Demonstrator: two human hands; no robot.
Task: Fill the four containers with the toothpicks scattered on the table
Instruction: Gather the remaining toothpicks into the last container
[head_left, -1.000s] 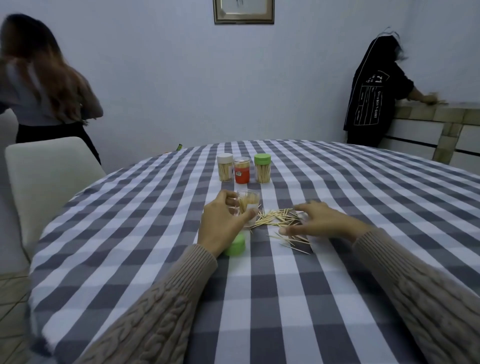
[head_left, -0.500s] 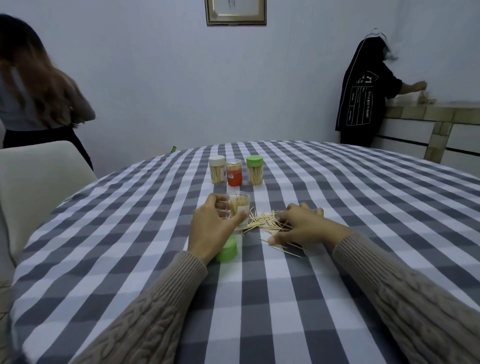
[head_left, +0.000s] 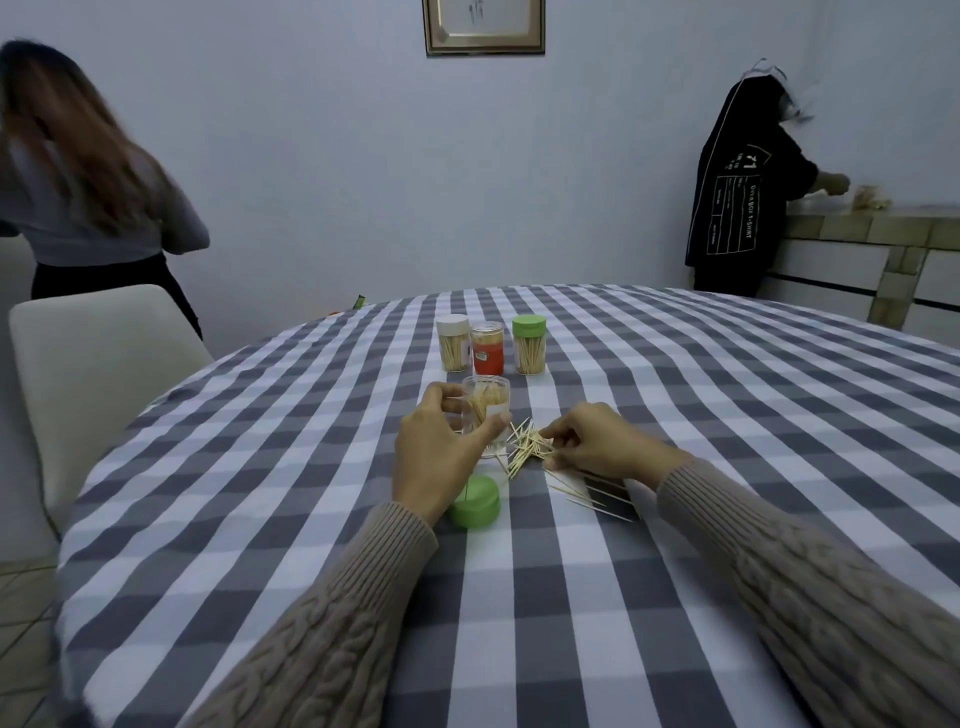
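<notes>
My left hand (head_left: 439, 449) grips an open clear container (head_left: 487, 408) standing upright on the checked tablecloth, partly filled with toothpicks. Its green lid (head_left: 475, 502) lies on the cloth just in front of that hand. My right hand (head_left: 597, 441) rests on the pile of loose toothpicks (head_left: 524, 447) right of the container, its fingers curled and pinching some of them. More loose toothpicks (head_left: 597, 496) lie by my right wrist. Behind stand three closed containers: a white-lidded one (head_left: 453, 343), a red one (head_left: 487, 348) and a green-lidded one (head_left: 529, 345).
The round table (head_left: 727, 415) carries a grey and white checked cloth. A pale chair (head_left: 98, 364) stands at its left. One person stands at the back left (head_left: 88, 171), another in a black top (head_left: 737, 171) at a tiled counter on the right.
My right hand has slid left onto the toothpick pile and its fingers have closed on some. My left hand keeps hold of the open container.
</notes>
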